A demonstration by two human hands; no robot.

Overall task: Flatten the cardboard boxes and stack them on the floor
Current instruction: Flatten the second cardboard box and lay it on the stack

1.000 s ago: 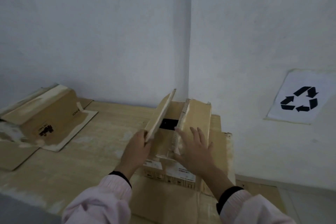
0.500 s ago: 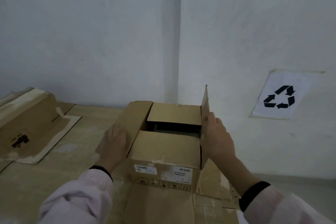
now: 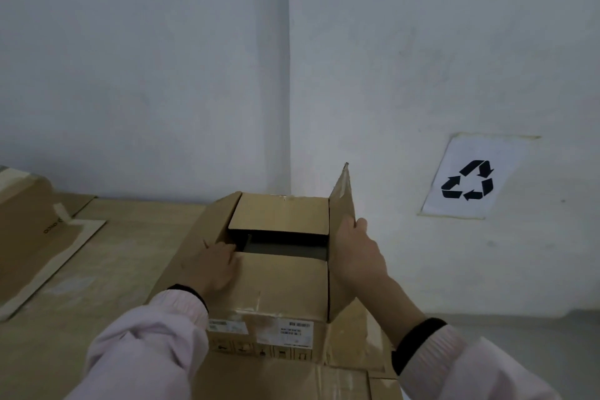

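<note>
Nearest us, white labels [image 3: 293, 331] too small to read mark the cardboard box [image 3: 282, 289], standing on flattened cardboard [image 3: 285, 380]. Our left hand [image 3: 211, 266] lies flat, grip apart, on its top flap. Our right hand [image 3: 357, 253] has its grip clamped on the upright side flap [image 3: 341, 204]. Farther off, a recycling-symbol sheet [image 3: 470, 178] hangs on the wall.

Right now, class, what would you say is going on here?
A person is opening up a cardboard box that sits on flattened cardboard. The left hand lies on the folded-out left flap, and the right hand holds the right flap upright. The box has not been flattened yet. A recycling sign hangs on the wall.
</note>
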